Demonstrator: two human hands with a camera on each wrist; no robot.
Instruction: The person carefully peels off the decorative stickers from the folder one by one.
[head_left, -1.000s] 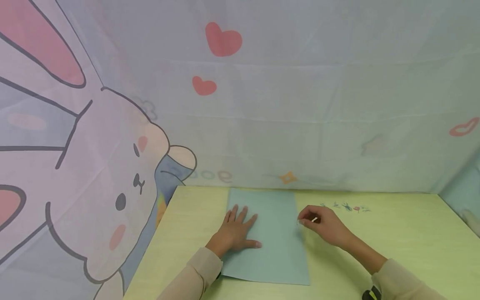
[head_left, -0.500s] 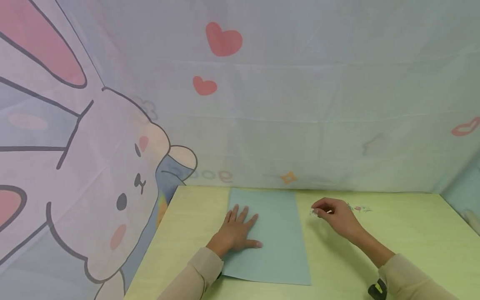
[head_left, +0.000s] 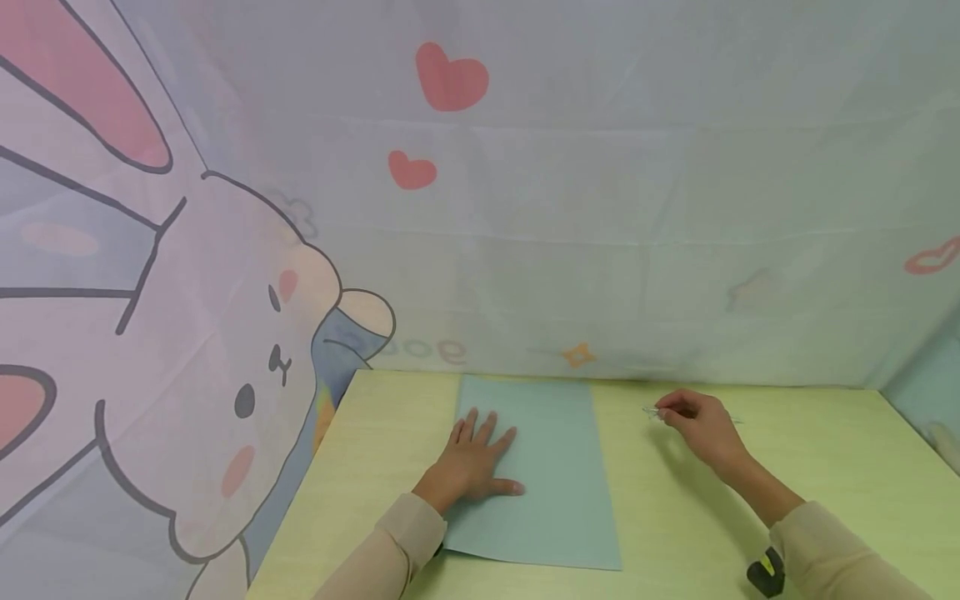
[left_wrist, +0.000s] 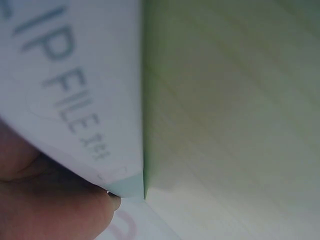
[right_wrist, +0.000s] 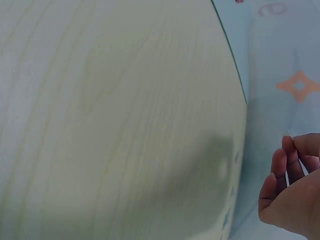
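Note:
A pale blue file folder [head_left: 558, 492] lies on the table. My left hand [head_left: 474, 467] rests flat on its left half, fingers spread. In the left wrist view, the folder [left_wrist: 95, 85] shows a white face lettered "FILE" right beside my hand. My right hand [head_left: 697, 427] is over the table, right of the folder, pinching a small clear piece with faint dark marks [head_left: 651, 412] between thumb and fingertips. Only a thin pale sliver [right_wrist: 289, 133] of it shows in the right wrist view; its exact kind is too small to tell.
Small coloured flower-like shapes [right_wrist: 226, 218] lie in a row near the table's back edge, mostly hidden by my right hand in the head view. A printed cloth [head_left: 540, 208] with hearts hangs behind the pale yellow wood-grain table [head_left: 810, 483].
My right hand has moved right and toward the back, from the folder's right edge to over the flower-like shapes, fingertips still pinched. My left hand and the folder have stayed put.

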